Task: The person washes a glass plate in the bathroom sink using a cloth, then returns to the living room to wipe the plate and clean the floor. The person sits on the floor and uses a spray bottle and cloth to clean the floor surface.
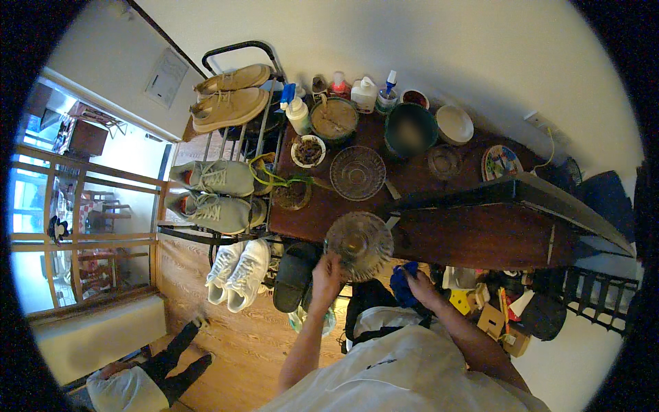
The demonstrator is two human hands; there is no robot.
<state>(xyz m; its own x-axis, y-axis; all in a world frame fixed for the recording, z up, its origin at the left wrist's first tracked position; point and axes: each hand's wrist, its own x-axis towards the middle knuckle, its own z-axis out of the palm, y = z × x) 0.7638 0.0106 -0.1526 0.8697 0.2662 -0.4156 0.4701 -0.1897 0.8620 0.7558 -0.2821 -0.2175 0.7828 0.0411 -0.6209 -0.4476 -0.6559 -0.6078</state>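
My left hand grips the near left rim of a clear, ribbed glass bowl, which I hold at the table's front edge. Bunched in my right hand is a dark blue cloth, a little right of and below the bowl. A second clear glass bowl stands on the dark wooden table just beyond. Flat metal utensils, one of them a blade-like piece, lie to the right of that bowl.
A spray bottle, pump bottles, a brown-filled bowl, a dark green bowl and a white bowl line the back. A laptop-like dark panel rises at right. A shoe rack adjoins the left. A person sits lower left.
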